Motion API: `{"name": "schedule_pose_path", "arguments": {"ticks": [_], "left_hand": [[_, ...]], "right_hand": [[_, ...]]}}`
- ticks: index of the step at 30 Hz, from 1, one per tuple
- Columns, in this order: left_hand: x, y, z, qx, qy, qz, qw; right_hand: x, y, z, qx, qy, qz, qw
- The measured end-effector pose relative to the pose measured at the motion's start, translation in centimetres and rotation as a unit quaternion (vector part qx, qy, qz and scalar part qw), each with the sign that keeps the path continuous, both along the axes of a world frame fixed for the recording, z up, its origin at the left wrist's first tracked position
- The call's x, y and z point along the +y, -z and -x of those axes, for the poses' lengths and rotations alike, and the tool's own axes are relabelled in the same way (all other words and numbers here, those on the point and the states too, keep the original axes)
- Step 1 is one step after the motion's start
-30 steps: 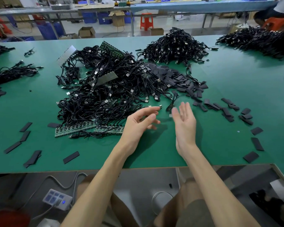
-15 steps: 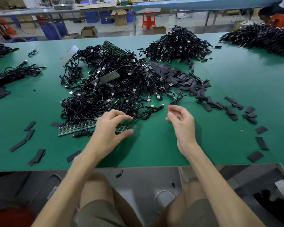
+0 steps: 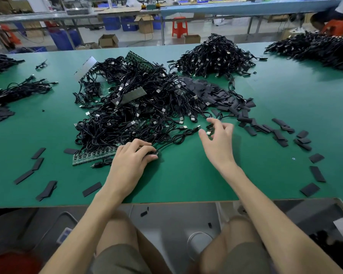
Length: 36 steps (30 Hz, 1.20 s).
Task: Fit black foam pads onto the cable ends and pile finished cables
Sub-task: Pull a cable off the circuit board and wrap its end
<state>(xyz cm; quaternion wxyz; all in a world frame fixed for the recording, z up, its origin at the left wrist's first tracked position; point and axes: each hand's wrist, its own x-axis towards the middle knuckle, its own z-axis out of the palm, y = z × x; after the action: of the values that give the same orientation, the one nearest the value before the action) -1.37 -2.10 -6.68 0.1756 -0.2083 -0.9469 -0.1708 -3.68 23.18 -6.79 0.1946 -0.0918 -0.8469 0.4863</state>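
A big tangle of black USB cables [image 3: 139, 111] lies mid-table on the green table [image 3: 186, 180]. My left hand [image 3: 131, 161] sits at the tangle's near edge, fingers curled down on a black cable end [image 3: 154, 153] whose wire runs up to the right. My right hand [image 3: 219, 141] hovers further right with fingers spread around a silver USB plug [image 3: 208, 133], without clearly pinching it. A heap of black foam pads [image 3: 222, 95] lies just beyond it. A neater pile of cables [image 3: 216, 56] stands at the back.
Loose foam pads are scattered at the right [image 3: 279, 135] and the left [image 3: 38, 163]. Green circuit strips [image 3: 95, 155] lie by my left hand. More cable piles sit far right [image 3: 315, 48] and far left [image 3: 18, 89]. The table's front edge runs just below my forearms.
My left hand has moved down and left onto the cable end at the tangle's edge. My right hand has reached forward and opened its fingers over the USB plug.
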Motion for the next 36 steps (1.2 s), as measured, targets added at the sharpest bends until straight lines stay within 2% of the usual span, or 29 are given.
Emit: {"name": "schedule_pose_path", "arguments": {"ticks": [4,6,12,18,28,30,32,34,36], "left_hand": [[0.3,0.1,0.6,0.023,-0.021,0.000,1.000],[0.4,0.3,1.1,0.033,-0.033,0.003,0.999],[0.0,1.0,2.2,0.068,-0.027,0.021,0.997],[0.0,0.9,1.8,0.060,-0.006,0.005,0.998],[0.6,0.0,1.3,0.024,0.034,-0.114,0.993],[1.1,-0.5,1.4,-0.009,0.045,-0.139,0.989],[2.1,-1.1,1.4,-0.043,0.065,-0.159,0.984],[3.2,-1.6,1.4,-0.075,0.087,-0.165,0.980],[4.1,-1.8,1.2,-0.088,0.098,-0.164,0.978]], "right_hand": [[1.1,-0.8,2.9,-0.108,0.005,-0.196,0.975],[1.5,-0.9,3.7,-0.152,0.008,-0.249,0.957],[2.9,-1.3,2.8,-0.100,0.034,-0.219,0.970],[6.4,-2.2,-1.6,-0.014,0.070,-0.294,0.953],[10.0,0.0,-7.0,-0.062,0.095,-0.380,0.918],[8.7,-0.8,-6.9,-0.027,0.077,-0.378,0.922],[6.2,-1.8,-6.8,0.021,-0.005,-0.353,0.936],[2.8,-2.1,-6.5,0.028,-0.115,-0.268,0.956],[-0.4,-1.7,-6.1,0.017,-0.181,-0.201,0.963]]}}
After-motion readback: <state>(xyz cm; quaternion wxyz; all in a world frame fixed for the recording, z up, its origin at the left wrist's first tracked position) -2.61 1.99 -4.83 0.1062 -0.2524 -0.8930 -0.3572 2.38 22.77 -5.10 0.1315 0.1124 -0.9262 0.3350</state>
